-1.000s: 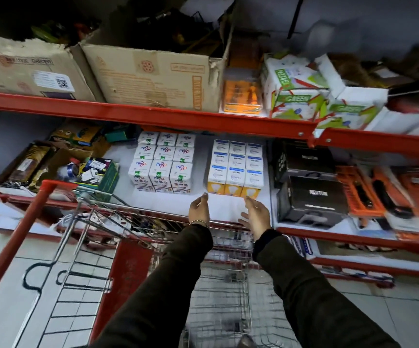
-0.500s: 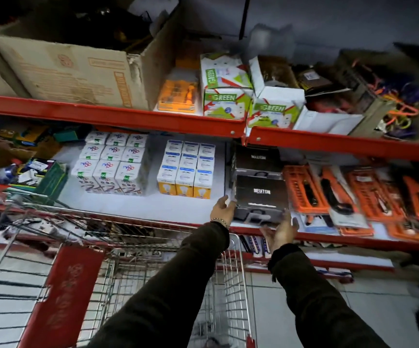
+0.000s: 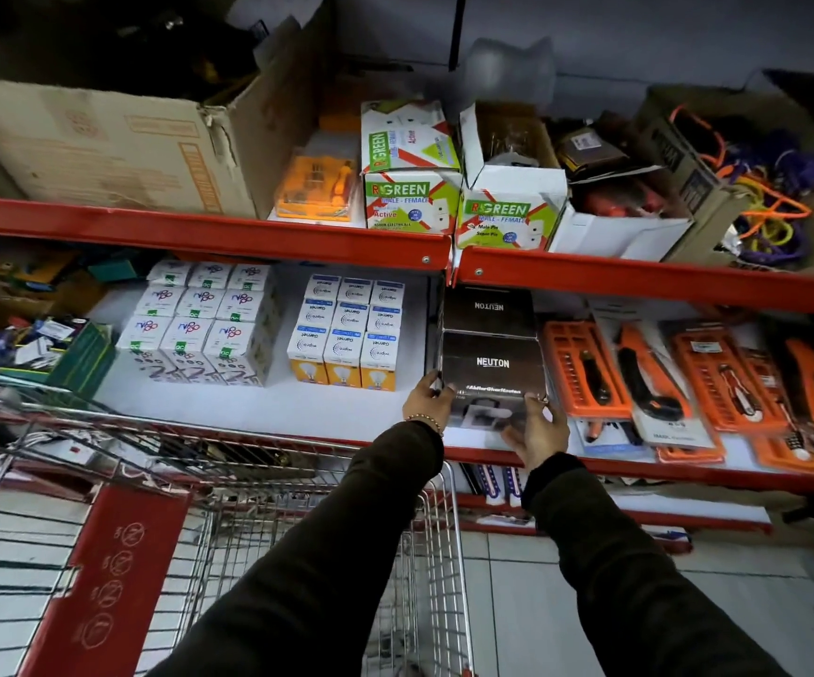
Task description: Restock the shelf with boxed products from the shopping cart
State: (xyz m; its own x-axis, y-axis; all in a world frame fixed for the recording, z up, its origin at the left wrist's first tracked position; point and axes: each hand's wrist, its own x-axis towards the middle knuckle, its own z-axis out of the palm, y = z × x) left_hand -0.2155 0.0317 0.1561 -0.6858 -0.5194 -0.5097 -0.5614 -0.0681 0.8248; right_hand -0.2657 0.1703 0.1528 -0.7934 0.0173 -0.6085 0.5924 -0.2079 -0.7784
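A black box marked NEUTON stands at the front of the middle shelf, with a second black NEUTON box behind it. My left hand grips the front box at its lower left corner. My right hand holds its lower right front. To the left stand blocks of yellow-and-white bulb boxes and white bulb boxes. The wire shopping cart is below my arms; what lies in it is hidden.
Orange tool blister packs fill the shelf right of the black boxes. The upper shelf carries a big cardboard carton, green-and-white R-GREEN boxes and a box of coloured cords. The cart's red flap is at lower left.
The view swung right along the shelf. Both hands moved from in front of the yellow bulb boxes to the front black NEUTON box and closed on its lower corners.
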